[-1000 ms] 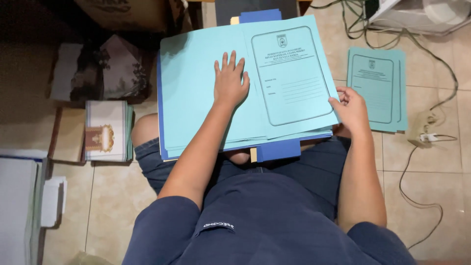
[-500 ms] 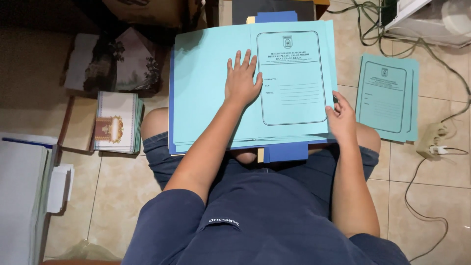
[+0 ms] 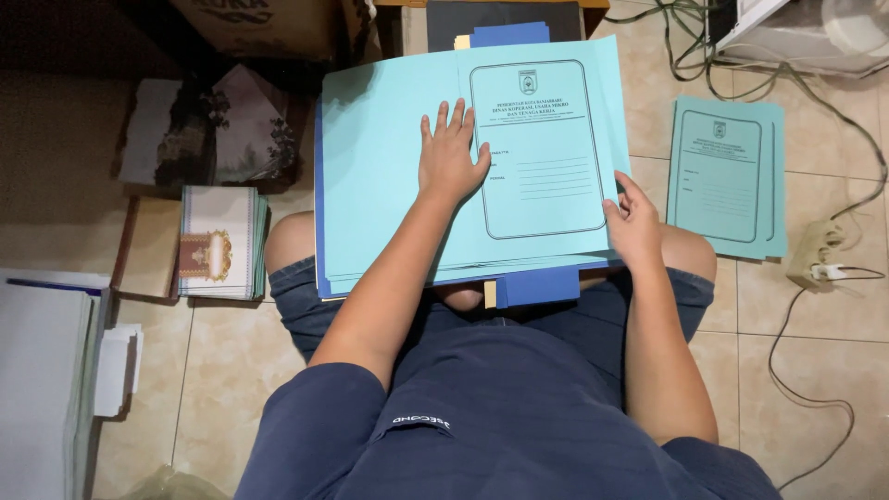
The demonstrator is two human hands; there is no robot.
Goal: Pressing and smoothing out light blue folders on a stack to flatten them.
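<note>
The left hand (image 3: 451, 153) lies flat and open on the light-blue folder (image 3: 546, 148) stack in the lap; the right hand (image 3: 634, 222) pinches its lower right corner. Lower folders are mostly hidden.

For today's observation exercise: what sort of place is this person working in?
Probably a home or small office floor used for paperwork: tiled floor, stacked light-blue folders on the lap, more folders beside, and a power strip with cables.
</note>
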